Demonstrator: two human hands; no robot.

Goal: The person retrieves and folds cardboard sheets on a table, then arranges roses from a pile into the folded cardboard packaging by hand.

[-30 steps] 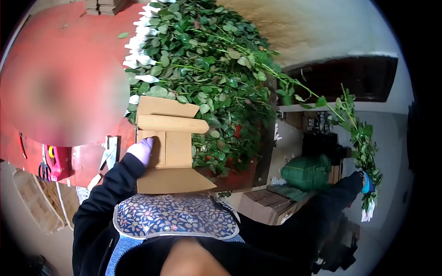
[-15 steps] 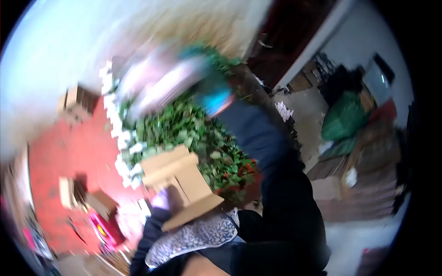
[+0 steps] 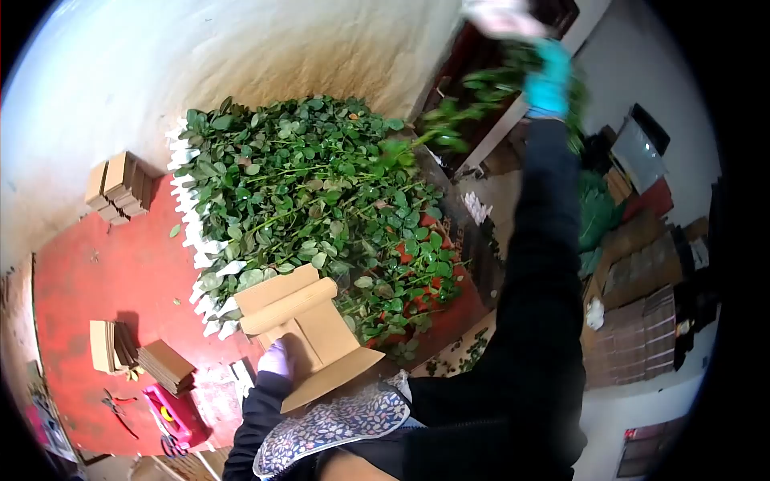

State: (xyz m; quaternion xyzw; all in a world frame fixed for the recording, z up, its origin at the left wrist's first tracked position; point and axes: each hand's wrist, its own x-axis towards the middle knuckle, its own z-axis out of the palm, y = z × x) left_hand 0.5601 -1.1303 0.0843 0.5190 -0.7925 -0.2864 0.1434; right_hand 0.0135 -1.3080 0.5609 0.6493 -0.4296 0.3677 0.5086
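My left hand (image 3: 275, 360), in a lilac glove, is closed on the near left edge of a creased, partly folded cardboard sheet (image 3: 325, 339); some fingers are hidden. Raised far out at the upper right, my right hand (image 3: 549, 83), in a teal glove, is closed around a bunch of leafy flower stems (image 3: 489, 94). The bunch's pale pink-white end (image 3: 504, 18) is blurred and reaches the top of the view. Beside the cardboard lies a broad pile of leafy stems (image 3: 313, 184) with white-covered heads (image 3: 192, 232) lined up at the left.
Folded cardboard stacks stand on the red table (image 3: 104, 256): one stack (image 3: 120, 186) near the wall, another (image 3: 167, 367) nearer me. Red-handled pruners (image 3: 119, 411), a pink tape dispenser (image 3: 178, 417) and scissors (image 3: 171, 447) lie close by. Flattened cardboard (image 3: 642, 337) is piled at right.
My right hand has swung from above the leafy pile to the upper right, carrying the bunch. My left hand stays at the cardboard, and the view has steadied.
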